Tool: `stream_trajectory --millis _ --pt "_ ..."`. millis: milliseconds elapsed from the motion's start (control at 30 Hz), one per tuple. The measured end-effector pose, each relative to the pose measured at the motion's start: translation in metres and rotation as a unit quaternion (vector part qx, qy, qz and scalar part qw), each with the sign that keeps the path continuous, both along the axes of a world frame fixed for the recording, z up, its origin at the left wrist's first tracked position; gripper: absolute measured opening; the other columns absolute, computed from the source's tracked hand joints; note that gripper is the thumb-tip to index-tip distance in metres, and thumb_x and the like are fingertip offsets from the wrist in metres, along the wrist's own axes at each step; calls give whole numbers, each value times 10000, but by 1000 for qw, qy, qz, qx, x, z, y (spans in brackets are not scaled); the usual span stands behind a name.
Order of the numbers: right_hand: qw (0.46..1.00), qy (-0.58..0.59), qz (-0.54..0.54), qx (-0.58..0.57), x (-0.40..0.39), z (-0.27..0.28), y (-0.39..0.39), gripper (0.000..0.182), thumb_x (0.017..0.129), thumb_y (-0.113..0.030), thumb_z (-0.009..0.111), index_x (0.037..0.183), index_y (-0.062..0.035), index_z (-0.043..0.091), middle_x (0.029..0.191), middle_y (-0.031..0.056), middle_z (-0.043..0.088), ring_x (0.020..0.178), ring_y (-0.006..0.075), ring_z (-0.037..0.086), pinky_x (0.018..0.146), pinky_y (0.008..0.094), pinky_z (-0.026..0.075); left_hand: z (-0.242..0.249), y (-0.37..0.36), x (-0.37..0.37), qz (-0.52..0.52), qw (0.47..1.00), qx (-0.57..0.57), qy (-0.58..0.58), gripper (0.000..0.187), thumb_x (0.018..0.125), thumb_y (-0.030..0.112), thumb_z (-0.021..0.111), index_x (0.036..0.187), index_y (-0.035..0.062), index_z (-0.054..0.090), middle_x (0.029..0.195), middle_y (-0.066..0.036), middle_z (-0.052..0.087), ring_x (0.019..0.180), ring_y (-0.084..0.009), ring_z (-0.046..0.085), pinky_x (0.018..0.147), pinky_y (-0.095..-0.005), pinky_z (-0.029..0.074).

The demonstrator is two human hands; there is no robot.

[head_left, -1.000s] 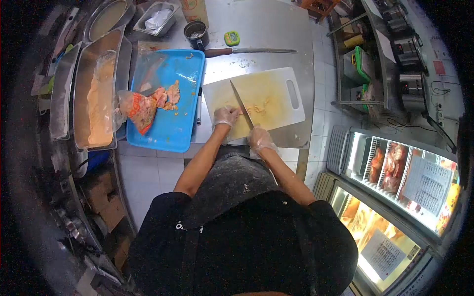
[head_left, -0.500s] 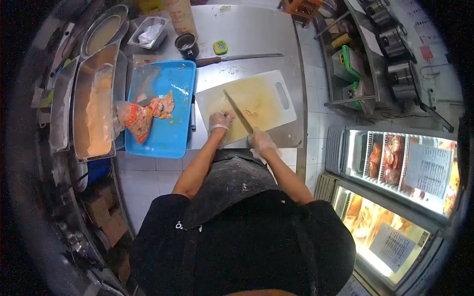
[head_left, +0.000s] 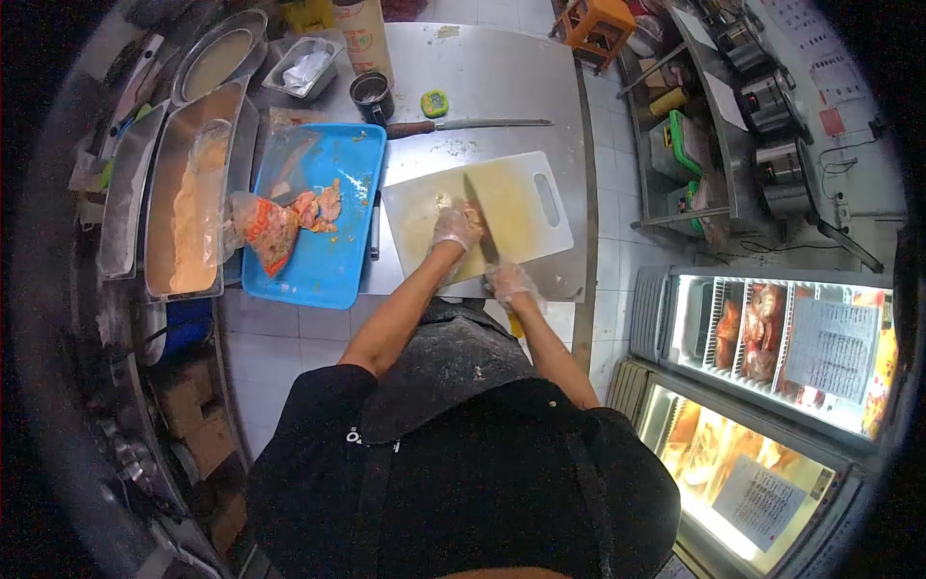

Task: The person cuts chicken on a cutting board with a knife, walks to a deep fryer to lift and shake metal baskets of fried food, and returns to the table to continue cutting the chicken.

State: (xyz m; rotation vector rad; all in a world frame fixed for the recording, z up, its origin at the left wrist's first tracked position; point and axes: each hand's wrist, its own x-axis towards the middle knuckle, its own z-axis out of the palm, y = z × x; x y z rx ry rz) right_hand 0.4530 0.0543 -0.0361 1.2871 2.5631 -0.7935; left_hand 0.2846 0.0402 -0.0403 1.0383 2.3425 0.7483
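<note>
The person wears a black short-sleeved shirt, a dusty dark apron, and thin clear plastic gloves.

One head-worn fisheye camera looks steeply down from above the person's shoulders onto the steel worktop (head_left: 502, 58), fairly near.

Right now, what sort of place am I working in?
Most likely a commercial food-prep kitchen: a steel counter with a cutting board, metal trays of food alongside, and lit display fridges on the floor.
</note>
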Motion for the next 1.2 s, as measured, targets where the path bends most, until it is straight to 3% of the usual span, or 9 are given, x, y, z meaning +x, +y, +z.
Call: stream_trajectory --millis 400,567,700,867,900,967,1000,1033,1200 --pt "1000 22 3 9 -23 44 -15 243 774 -212 461 916 -15 474 717 243 566 700 388 567 623 469 445 -16 -17 -19 113 966 119 -197 374 696 65 542 1066 107 500 741 -65 568 633 -186 554 560 -299 449" --pt "995 65 24 65 -23 59 -15 184 756 -172 463 857 -19 466 686 232 564 659 387 567 590 469 443 3 -32 -25 160 649 244 -702 248 745 46 491 992 22 498 766 -53 506 560 -147 459 505 -254 393" --pt "988 131 34 76 -28 68 -8 191 767 -171 450 883 -21 477 654 201 559 619 372 558 557 455 439 8 -47 -33 15 698 275 -661 259 789 9 470 1048 13 454 883 -98 505 728 -192 495 615 -288 437" --pt "965 262 -27 -9 -10 44 9 203 795 -199 489 965 -91 510 664 130 542 586 283 532 531 389 433 19 -81 -72 77 419 407 -808 174 782 16 486 952 -10 457 863 -113 494 782 -195 499 647 -276 448" --pt "956 287 -48 -31 -8 42 10 214 794 -209 500 965 -82 515 667 128 542 590 278 530 530 385 428 28 -92 -87 86 422 421 -798 174 782 16 486 952 -10 457 863 -113 494 782 -195 499 647 -276 448" --pt "950 299 -77 -42 -9 57 9 231 796 -221 510 968 -66 520 676 124 547 599 274 528 529 379 422 51 -122 -124 61 873 422 -238 152 785 74 514 912 2 472 861 -116 498 779 -204 499 664 -280 454" --pt "954 285 -85 -32 -11 72 7 237 799 -222 510 971 -60 521 682 123 552 602 273 529 530 377 421 63 -148 -148 62 942 326 47 153 795 82 501 935 21 494 844 -98 511 758 -212 506 673 -286 453" --pt "976 203 -75 14 -14 86 6 222 815 -203 483 969 -47 523 714 121 569 636 279 544 539 377 423 75 -173 -172 118 916 194 330 164 805 90 487 958 39 516 828 -80 524 737 -220 513 681 -291 453" --pt "997 34 -43 56 -20 73 15 221 836 -162 433 991 -31 519 826 146 598 782 294 576 600 383 434 83 -253 -314 287 907 202 234 359 842 369 383 1034 102 525 906 -107 578 701 -265 559 545 -385 443"
